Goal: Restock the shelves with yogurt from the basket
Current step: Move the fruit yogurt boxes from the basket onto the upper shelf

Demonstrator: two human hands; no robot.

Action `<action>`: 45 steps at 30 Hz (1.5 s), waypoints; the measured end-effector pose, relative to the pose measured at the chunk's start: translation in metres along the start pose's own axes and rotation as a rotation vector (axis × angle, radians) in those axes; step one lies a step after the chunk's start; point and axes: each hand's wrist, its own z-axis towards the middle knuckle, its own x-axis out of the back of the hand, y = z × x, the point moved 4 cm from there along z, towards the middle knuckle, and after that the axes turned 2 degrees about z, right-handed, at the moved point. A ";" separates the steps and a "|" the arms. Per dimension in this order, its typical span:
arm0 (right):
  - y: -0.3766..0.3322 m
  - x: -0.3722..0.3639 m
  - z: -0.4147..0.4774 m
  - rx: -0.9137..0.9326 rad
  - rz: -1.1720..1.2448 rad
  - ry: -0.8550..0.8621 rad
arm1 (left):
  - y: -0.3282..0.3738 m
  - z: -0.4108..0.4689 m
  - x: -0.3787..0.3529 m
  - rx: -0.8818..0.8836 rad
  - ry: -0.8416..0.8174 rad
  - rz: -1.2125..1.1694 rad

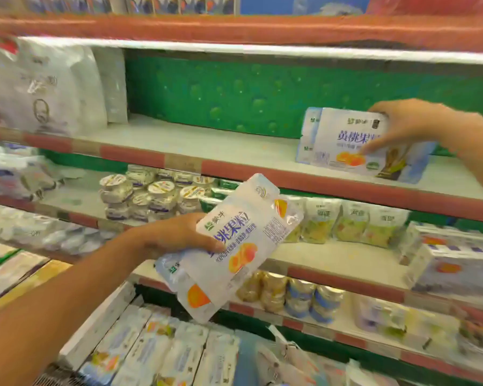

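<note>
My left hand (176,235) grips a white peach yogurt multipack (234,246), tilted, in front of the middle shelves. My right hand (407,123) holds a second, same-looking yogurt pack (346,146) that rests on the upper white shelf (207,146) at its right end, fingers over the pack's top and front. The rest of that shelf is bare back to the green wall panel. The basket is barely seen at the bottom left corner (56,377), dark mesh.
White plastic bags (39,87) fill the upper shelf's left end. Yogurt cups (151,196) and green pouches (354,221) sit one shelf below. Jars (290,296) and boxed packs (452,268) stand lower. Carton packs (156,352) lie at the bottom.
</note>
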 end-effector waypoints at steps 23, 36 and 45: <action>0.037 -0.057 0.062 -0.060 -0.071 0.364 | 0.110 0.040 0.036 -0.195 0.133 0.329; -0.003 -0.040 0.048 0.117 0.549 0.411 | 0.152 0.063 0.035 -0.230 0.072 0.314; -0.063 -0.051 -0.064 0.185 1.506 -0.200 | 0.189 0.077 0.007 -0.285 -0.135 0.428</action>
